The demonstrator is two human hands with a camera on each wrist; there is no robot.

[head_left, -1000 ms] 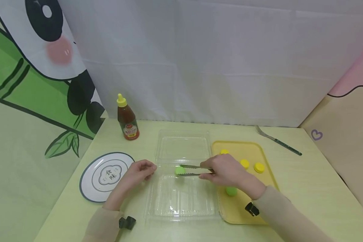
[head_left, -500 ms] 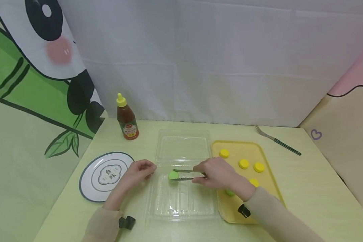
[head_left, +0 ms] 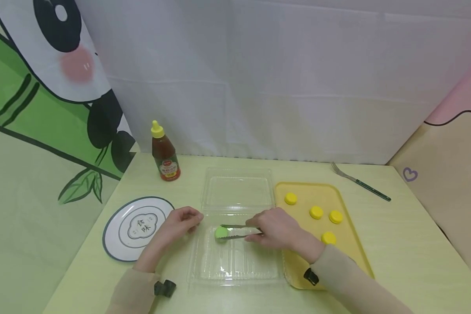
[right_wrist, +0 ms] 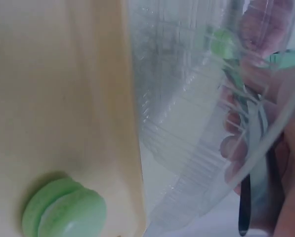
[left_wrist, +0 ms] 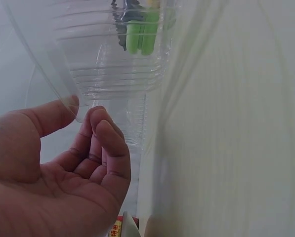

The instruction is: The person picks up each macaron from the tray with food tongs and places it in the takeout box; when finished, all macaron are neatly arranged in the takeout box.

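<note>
My right hand [head_left: 278, 226] grips a pair of metal tongs [head_left: 241, 226], whose tips hold a green macaron [head_left: 221, 232] within the left part of the clear plastic container [head_left: 235, 281]. In the left wrist view the macaron [left_wrist: 141, 38] shows through the container wall, close over its floor. My left hand [left_wrist: 83, 163] pinches the container's rim between thumb and fingertips. The yellow tray [head_left: 298, 279] stands against the container's right side, partly under my right forearm. Several yellow macarons [head_left: 316, 212] lie on it. A second green macaron [right_wrist: 65, 210] shows on the tray in the right wrist view.
The container's lid [head_left: 237, 189] lies folded open toward the back. A white plate [head_left: 117, 226] with a blue rim is left of my left hand. Behind stands a sauce bottle [head_left: 166, 159] with a yellow cap. A fork [head_left: 361, 182] lies at the back right.
My right hand has moved left and toward me, carrying the green macaron in the tongs to the container's left side. My left hand has stayed at the rim.
</note>
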